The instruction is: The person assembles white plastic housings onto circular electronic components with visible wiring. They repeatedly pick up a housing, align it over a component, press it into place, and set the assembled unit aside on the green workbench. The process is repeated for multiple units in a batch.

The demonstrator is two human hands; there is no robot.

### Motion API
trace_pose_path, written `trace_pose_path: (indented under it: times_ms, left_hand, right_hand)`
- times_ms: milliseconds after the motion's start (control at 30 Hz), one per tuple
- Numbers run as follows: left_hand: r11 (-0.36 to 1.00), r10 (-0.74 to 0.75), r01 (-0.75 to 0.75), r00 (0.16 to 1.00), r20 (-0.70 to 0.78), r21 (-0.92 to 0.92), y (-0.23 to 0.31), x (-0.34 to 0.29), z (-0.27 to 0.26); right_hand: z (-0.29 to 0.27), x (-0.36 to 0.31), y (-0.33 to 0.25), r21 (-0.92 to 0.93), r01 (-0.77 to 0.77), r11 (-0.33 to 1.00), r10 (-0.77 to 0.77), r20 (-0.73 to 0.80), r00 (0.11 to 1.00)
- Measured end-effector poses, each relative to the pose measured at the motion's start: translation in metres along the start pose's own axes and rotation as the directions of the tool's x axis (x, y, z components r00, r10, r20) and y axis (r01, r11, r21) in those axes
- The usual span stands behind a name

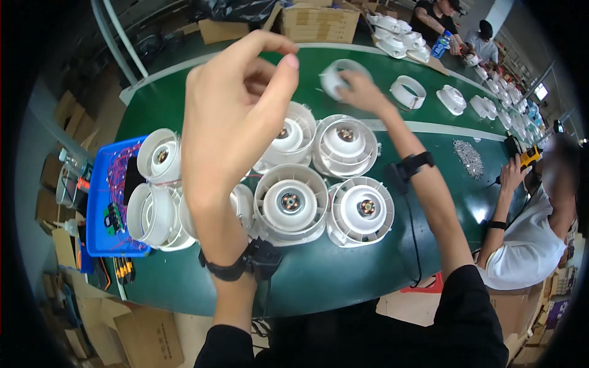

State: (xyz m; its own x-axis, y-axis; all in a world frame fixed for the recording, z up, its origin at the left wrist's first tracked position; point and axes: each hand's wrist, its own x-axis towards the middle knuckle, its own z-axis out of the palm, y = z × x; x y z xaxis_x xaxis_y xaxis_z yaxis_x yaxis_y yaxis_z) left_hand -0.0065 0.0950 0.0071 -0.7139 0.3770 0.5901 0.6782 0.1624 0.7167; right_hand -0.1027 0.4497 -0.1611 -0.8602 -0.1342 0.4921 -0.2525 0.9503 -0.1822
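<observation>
My left hand (236, 113) is raised over the white fan housings. Its fingers curl loosely, the thumb tip is slightly apart from the index finger, and nothing shows between them. Farther off, my right hand (363, 92) grips the rim of a white plastic ring (336, 75), blurred by motion. Below the hands several round white fan housings with motors stand close together, among them a front one (291, 201), one to its right (367, 208) and one behind (345, 144). My left forearm partly hides others.
At the left a blue tray (104, 214) holds wires and a green circuit board (113, 218). Another white ring (408, 92) lies at the far right, near more housings (451, 99). A pile of small metal parts (468, 159) lies before a co-worker holding a yellow power tool (529, 157).
</observation>
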Motion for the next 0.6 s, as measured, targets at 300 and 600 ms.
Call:
trace_pose_path:
  times_ms: [300, 600]
  left_hand:
    - [0.997, 0.047, -0.046, 0.999, -0.023, 0.059, -0.002, -0.005, -0.007]
    - [0.992, 0.094, -0.094, 0.996, 0.010, 0.080, -0.005, -0.005, -0.003]
  right_hand:
    - [-0.093, -0.057, -0.101, 0.225, -0.061, 0.973, 0.031, 0.137, 0.990]
    - [-0.154, -0.200, -0.194, 0.156, 0.003, 0.988, -0.054, 0.327, 0.944]
